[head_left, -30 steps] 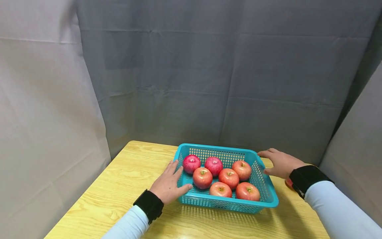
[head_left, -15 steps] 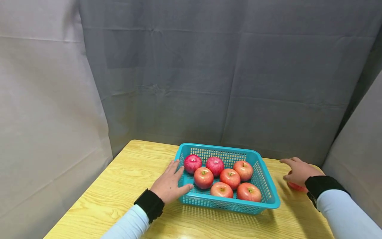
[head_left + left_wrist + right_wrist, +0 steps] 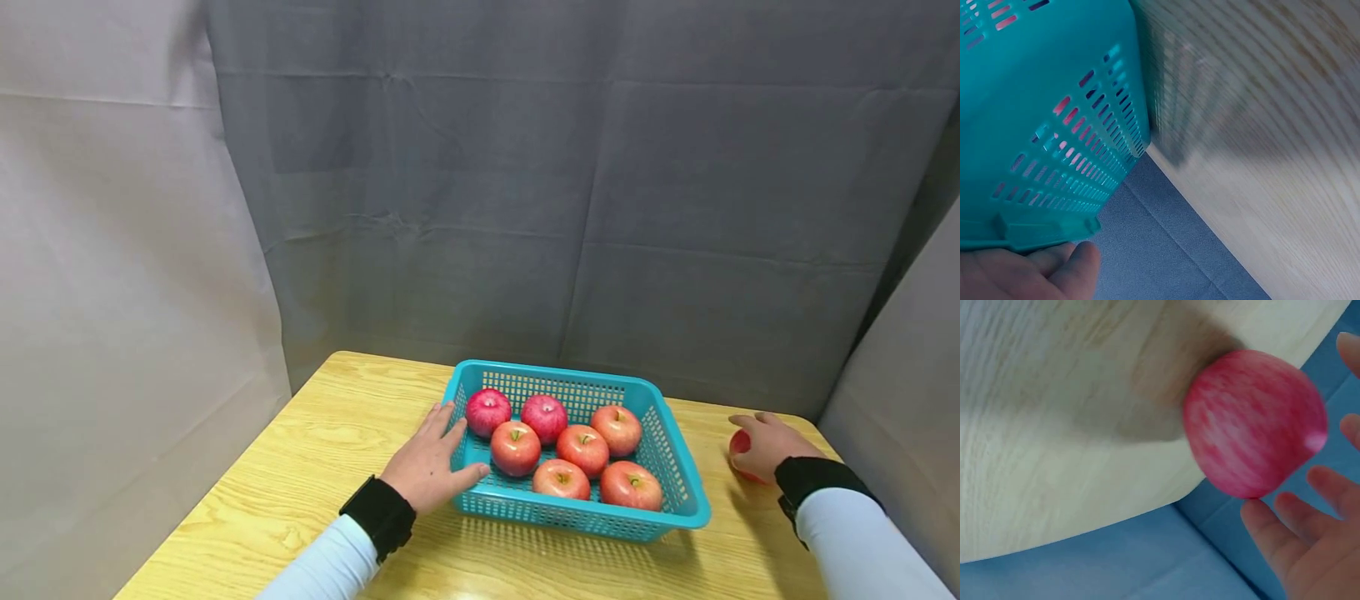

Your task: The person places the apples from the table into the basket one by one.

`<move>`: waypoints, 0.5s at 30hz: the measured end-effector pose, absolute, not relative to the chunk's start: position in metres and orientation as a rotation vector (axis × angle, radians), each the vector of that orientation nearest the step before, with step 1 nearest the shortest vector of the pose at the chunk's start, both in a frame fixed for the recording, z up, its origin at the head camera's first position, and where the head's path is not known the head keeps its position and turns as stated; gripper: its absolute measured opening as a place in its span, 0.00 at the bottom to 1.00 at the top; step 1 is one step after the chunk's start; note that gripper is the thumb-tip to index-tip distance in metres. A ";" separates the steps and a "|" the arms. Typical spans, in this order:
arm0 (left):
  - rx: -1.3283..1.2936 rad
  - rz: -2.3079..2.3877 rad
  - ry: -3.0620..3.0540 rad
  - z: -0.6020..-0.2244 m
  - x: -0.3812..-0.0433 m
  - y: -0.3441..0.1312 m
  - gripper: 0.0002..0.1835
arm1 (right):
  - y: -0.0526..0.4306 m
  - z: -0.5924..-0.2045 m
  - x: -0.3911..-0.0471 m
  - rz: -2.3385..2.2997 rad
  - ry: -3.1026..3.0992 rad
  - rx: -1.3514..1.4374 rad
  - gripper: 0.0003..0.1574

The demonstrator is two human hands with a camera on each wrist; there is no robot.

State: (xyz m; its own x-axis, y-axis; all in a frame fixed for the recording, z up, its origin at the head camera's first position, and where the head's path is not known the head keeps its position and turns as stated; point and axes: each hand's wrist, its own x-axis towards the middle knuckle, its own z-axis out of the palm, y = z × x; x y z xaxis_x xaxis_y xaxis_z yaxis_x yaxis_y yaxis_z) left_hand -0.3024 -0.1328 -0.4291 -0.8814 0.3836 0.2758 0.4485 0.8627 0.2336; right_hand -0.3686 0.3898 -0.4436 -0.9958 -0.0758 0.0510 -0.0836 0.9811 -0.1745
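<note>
A turquoise plastic basket [image 3: 675,500] with slotted sides stands on the table and holds several red apples [image 3: 516,448]. My left hand [image 3: 427,467] rests on the basket's left rim, fingers extended along it and thumb over the near corner. In the left wrist view, its fingertips [image 3: 1079,269] lie right at the rim. To the right of the basket, my right hand [image 3: 772,446] is over a lone apple [image 3: 1254,425] on the table. The right wrist view shows its fingers spread beside the apple, one fingertip right at the apple's skin. My right palm is hidden.
The pale wooden table [image 3: 300,467] has a rounded far corner at the left. Grey cloth [image 3: 465,208] hangs behind the table, with lighter cloth sheets at both sides. The lone apple lies near the table's right edge, close to the right cloth [image 3: 907,400].
My right hand has left the basket's right rim, moved right and come down over the lone apple. My left hand stays at the left rim.
</note>
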 end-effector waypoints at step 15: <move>-0.634 -0.433 -2.830 -0.429 -0.302 -0.133 0.47 | 0.404 -0.464 -0.370 0.361 -3.102 -0.037 0.56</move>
